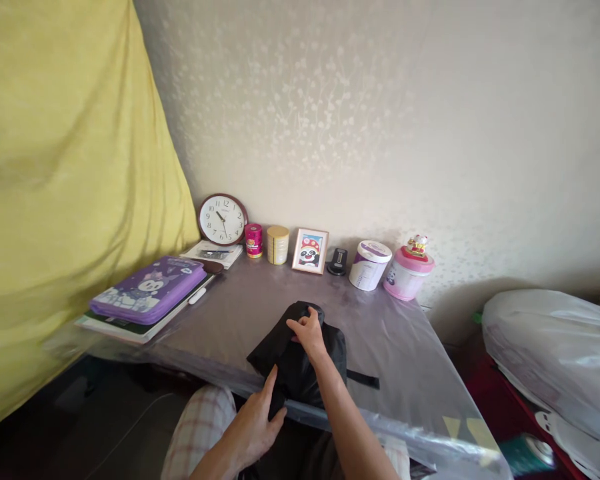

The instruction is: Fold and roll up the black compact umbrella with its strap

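before a clock (223, 220) numbered to 12, both hands (309, 333) (254, 425), fingers (270, 383) parted, touch black fabric (280, 343).

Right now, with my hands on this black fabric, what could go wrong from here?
The black fabric reaches the near edge of the table, so it might slip toward your lap if your left hand and right hand let go.

The black strap sticking out to the right could snag on your forearm.

The cat figurine sits on top of the pink tub; a hard bump might topple it.
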The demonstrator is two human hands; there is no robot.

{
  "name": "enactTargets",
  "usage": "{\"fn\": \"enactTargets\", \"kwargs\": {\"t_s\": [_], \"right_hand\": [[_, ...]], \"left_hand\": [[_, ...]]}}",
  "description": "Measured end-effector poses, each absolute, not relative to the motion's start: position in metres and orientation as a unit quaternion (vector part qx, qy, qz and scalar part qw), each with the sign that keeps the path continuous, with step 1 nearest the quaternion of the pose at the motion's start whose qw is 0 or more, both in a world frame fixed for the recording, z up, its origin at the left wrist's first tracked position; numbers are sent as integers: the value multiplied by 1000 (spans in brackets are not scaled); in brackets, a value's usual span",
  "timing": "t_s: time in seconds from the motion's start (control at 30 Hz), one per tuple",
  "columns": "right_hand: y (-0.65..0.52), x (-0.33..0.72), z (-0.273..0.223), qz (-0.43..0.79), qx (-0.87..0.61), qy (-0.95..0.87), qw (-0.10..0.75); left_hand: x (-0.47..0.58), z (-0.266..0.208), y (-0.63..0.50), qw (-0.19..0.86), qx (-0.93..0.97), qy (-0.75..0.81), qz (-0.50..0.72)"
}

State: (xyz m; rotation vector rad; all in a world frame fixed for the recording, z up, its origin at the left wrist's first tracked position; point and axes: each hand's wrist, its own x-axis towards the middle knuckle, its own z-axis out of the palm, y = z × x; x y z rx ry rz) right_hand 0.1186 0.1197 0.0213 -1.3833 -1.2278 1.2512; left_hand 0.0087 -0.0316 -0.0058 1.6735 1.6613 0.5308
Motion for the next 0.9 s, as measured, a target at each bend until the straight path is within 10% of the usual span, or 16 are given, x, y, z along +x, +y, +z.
{"fn": "enactTargets", "kwargs": {"t_s": [0.6,0.9], "right_hand": [[113,120,29,534,-506,-538,412],[85,156,24,168,-355,-847,360]], "left_hand": [[27,6,-27,259,687,665,137],[27,0,-28,258,680,670,146]]}}
